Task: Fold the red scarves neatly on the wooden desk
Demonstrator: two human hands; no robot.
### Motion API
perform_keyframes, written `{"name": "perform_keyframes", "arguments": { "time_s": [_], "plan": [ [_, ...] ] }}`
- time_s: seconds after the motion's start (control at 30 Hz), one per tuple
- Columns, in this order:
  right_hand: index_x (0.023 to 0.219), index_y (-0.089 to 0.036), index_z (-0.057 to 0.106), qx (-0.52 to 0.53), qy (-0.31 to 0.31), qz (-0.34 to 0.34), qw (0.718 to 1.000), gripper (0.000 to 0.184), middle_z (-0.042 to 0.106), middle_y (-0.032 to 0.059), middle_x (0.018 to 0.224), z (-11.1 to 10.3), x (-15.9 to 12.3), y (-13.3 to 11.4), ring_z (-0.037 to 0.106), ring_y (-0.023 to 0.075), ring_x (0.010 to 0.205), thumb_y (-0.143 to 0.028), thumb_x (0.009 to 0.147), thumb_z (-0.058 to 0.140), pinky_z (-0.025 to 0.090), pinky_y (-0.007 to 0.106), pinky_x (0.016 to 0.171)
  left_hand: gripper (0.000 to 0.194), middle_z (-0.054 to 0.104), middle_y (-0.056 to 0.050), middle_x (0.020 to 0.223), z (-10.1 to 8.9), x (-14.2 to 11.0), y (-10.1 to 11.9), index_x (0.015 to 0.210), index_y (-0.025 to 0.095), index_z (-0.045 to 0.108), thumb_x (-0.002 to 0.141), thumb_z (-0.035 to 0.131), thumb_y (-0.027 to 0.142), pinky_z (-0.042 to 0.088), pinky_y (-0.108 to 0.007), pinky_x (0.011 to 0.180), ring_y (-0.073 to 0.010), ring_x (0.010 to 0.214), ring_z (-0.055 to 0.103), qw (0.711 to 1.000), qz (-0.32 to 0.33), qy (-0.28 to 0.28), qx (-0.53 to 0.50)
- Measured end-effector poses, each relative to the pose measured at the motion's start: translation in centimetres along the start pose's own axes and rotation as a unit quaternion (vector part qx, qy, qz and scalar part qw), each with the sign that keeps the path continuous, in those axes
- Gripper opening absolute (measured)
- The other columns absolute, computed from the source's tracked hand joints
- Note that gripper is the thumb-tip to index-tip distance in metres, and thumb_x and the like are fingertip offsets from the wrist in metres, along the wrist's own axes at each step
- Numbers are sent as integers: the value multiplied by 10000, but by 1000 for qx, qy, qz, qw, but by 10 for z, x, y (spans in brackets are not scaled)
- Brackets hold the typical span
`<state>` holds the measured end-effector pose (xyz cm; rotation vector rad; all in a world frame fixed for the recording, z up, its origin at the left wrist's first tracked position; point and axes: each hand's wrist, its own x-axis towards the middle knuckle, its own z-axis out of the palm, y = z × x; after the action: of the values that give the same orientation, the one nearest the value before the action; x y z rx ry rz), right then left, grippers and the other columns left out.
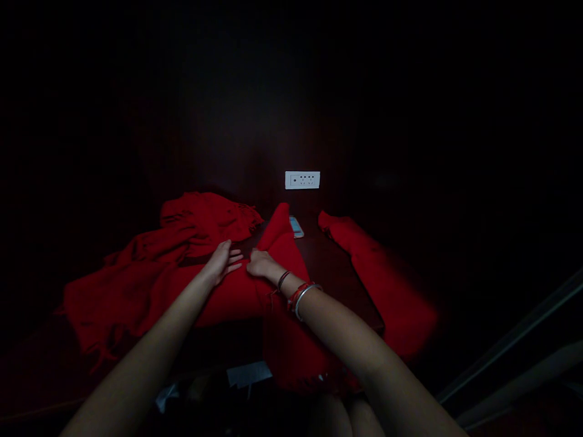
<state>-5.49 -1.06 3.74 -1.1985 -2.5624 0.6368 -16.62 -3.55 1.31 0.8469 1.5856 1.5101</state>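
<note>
A red fringed scarf [232, 298] lies over the dark table, one part stretching left and another hanging past the front edge. My left hand [222, 262] rests at the cloth's back edge, its fingers stretched out and apart. Just right of it, my right hand [260, 264] is closed on a fold of the scarf, with its fingertips partly hidden. A peak of red cloth rises behind my right hand. Bracelets [300, 296] circle my right wrist.
More crumpled red fringed cloth [204, 221] lies at the back left. Along the right edge sits a long folded red cloth [378, 273]. A phone [297, 227] lies near the wall below a white socket panel [302, 180]. The surroundings are very dark.
</note>
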Motion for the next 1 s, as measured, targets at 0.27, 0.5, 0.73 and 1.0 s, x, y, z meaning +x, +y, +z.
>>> {"name": "perform_keyframes", "arguments": {
  "time_s": [0.27, 0.5, 0.73, 1.0],
  "plan": [
    [1034, -174, 532, -47, 44, -109, 992, 314, 552, 48, 1063, -39, -30, 50, 488, 149, 981, -180, 777, 352, 333, 228, 848, 485, 565, -47, 878, 13, -4, -9, 1194, 201, 332, 741, 477, 293, 444, -271, 686, -140, 746, 563, 967, 117, -23, 226],
    [1185, -107, 354, 27, 91, 26, 995, 534, 460, 112, 1154, -36, -70, 103, 448, 173, 1022, -267, 696, 497, 337, 258, 854, 410, 547, -100, 1028, 31, -6, -25, 1109, 155, 481, 726, 475, 302, 333, -333, 858, -223, 977, 472, 799, 262, -8, 541],
    [1138, -203, 386, 100, 124, 99, 982, 624, 530, 28, 1041, -38, -55, 101, 513, 150, 899, -141, 550, 588, 392, 229, 755, 345, 471, -44, 1147, 36, 4, -23, 1072, 177, 509, 733, 441, 183, 290, -283, 920, -164, 1066, 406, 858, 292, -6, 422],
    [1142, -117, 404, -1, 110, 52, 993, 481, 508, 92, 1050, -43, -54, 129, 471, 147, 950, -182, 679, 516, 341, 227, 824, 409, 442, -97, 1005, 61, 8, -20, 1113, 136, 456, 705, 478, 141, 314, -300, 873, -208, 991, 413, 848, 288, 48, 441]
  ]
}}
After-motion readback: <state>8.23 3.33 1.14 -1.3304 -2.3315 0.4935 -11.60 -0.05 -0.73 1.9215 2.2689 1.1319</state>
